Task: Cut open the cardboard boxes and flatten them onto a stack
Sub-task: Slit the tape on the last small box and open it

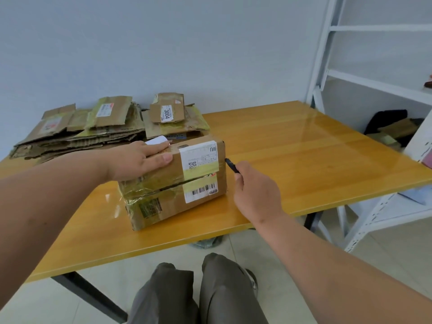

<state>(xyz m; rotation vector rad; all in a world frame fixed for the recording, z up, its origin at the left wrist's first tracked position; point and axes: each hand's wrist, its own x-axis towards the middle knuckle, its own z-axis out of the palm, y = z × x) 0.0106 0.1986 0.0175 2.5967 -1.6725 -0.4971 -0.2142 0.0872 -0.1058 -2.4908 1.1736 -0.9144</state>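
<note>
Brown taped cardboard box point(173, 181) sits mid yellow bench point(304, 148), top seam slit, not flattened. Left hand point(138, 160) presses it flat-fingered; right hand point(254, 190) grips dark cutter point(231, 165) at its right edge. Flattened cardboard stack point(77, 134) behind box.

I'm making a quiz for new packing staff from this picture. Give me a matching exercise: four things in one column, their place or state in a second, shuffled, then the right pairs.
Things:
1. left hand
2. right hand
3. taped box
4. flattened cardboard

Place or state:
A. stacked at the table's far left
B. grips a dark cutter at the box's right edge
C. rests on top of the box
D. stands unflattened mid-table

Pairs: 1-C, 2-B, 3-D, 4-A
</note>
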